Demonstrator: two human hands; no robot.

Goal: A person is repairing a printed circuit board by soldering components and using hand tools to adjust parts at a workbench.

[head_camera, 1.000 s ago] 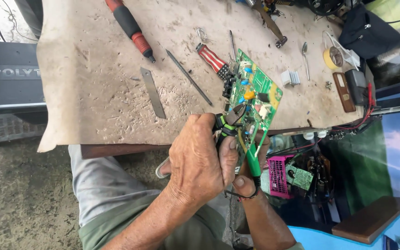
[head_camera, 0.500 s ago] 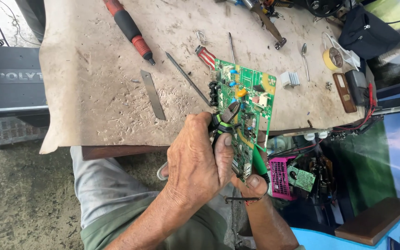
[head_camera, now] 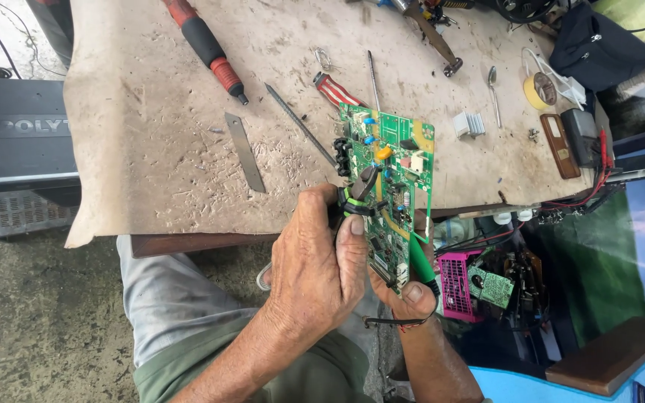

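A green flat circuit board with small coloured parts (head_camera: 393, 183) is held up over the near edge of the worn, scratched wooden bench (head_camera: 151, 149). The lower end of the board is gripped by the right hand (head_camera: 404, 295), with the thumb pressed on its edge. A tool with green and black handles (head_camera: 352, 201) is grasped by the left hand (head_camera: 315, 265), which is closed tight around it, and the tip of the tool is set against the board. On the bench, a big screwdriver with a red and black handle (head_camera: 203, 41) is seen far from the hands. A flat grey metal strip (head_camera: 245, 151) and a thin dark metal rod (head_camera: 300, 125) are laid nearer. A small screwdriver with a red striped handle (head_camera: 335, 90) is partly hidden behind the top of the board. A roll of yellow tape (head_camera: 539, 91) is placed well off to the right side.
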